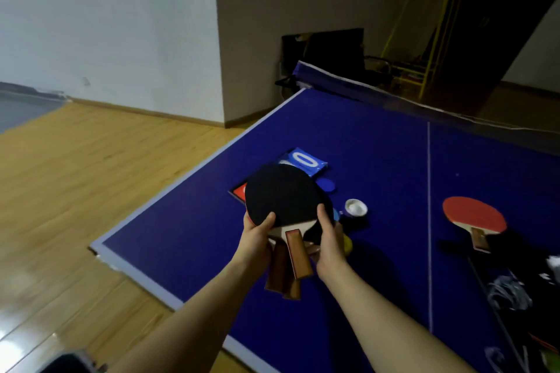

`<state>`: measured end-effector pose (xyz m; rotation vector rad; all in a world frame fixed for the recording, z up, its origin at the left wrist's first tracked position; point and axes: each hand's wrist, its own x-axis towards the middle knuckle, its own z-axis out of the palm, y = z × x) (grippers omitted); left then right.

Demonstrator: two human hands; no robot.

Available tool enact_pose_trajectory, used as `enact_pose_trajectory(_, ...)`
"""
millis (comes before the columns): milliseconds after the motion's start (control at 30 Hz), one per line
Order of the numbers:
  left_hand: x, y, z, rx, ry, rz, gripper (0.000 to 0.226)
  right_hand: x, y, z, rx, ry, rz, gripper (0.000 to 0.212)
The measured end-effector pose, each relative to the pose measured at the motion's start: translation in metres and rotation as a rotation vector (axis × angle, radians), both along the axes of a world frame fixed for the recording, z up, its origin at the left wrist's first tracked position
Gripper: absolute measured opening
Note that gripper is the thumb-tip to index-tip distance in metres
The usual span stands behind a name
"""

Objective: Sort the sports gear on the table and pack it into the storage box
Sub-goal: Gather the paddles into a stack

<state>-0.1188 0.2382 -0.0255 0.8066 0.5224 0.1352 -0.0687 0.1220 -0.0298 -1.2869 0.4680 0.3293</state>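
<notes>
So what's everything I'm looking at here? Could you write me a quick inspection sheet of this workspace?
Surface: blue table-tennis table, net across the far end.
Job's things: stack of paddles in both hands; red paddle lying to the right; blue score card; tape roll; yellow ball, partly hidden.
Clutter: dark netted gear at right edge, unclear.
Hands: left hand and right hand grip the stack.
Cables: nothing seen.
Surroundings: wooden floor, white wall, yellow rack.
</notes>
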Motion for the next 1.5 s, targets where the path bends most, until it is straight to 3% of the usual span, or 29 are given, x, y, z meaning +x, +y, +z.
enact_pose_trajectory(133, -0.027, 0.075, -0.010, 0.013, 0.081, 0.005, 0.054, -0.022, 0.072, -0.004, -0.071, 0.021, 0.105, 0.076)
enact_pose_trajectory(367, -0.086, 0.206, -0.036, 0.043, 0.204, 0.130, 0.055, -0.062, 0.197, -0.024, -0.103, -0.019, 0.262, 0.051)
enact_pose_trajectory(500, -0.133, 0.281, -0.055, 0.041, 0.260, 0.220, 0.060, -0.094, 0.275, -0.040, -0.159, -0.051, 0.443, 0.074)
enact_pose_trajectory(700, -0.203, 0.328, -0.092, -0.075, 0.311, 0.590, 0.055, -0.143, 0.371, -0.062, -0.345, -0.217, 0.789, 0.063)
enact_pose_trajectory(900, -0.270, 0.343, -0.149, -0.208, 0.395, 0.955, 0.074, -0.189, 0.432, -0.106, -0.432, -0.357, 1.159, 0.066)
enact_pose_trajectory(1067, -0.328, 0.337, -0.216, -0.357, 0.356, 1.060, 0.055, -0.239, 0.463, -0.176, -0.494, -0.474, 1.393, 0.055)
enact_pose_trajectory(1167, -0.352, 0.324, -0.266, -0.430, 0.340, 1.141, 0.046, -0.266, 0.472, -0.228, -0.587, -0.538, 1.557, 0.065)
enact_pose_trajectory(1333, -0.393, 0.330, -0.371, -0.463, 0.346, 1.229, 0.068, -0.297, 0.484, -0.328, -0.660, -0.525, 1.746, 0.070)
enact_pose_trajectory(1433, -0.417, 0.334, -0.425, -0.477, 0.388, 1.286, 0.065, -0.321, 0.489, -0.387, -0.642, -0.472, 1.791, 0.076)
enact_pose_trajectory(1500, -0.433, 0.340, -0.458, -0.494, 0.418, 1.331, 0.065, -0.339, 0.495, -0.419, -0.620, -0.458, 1.836, 0.069)
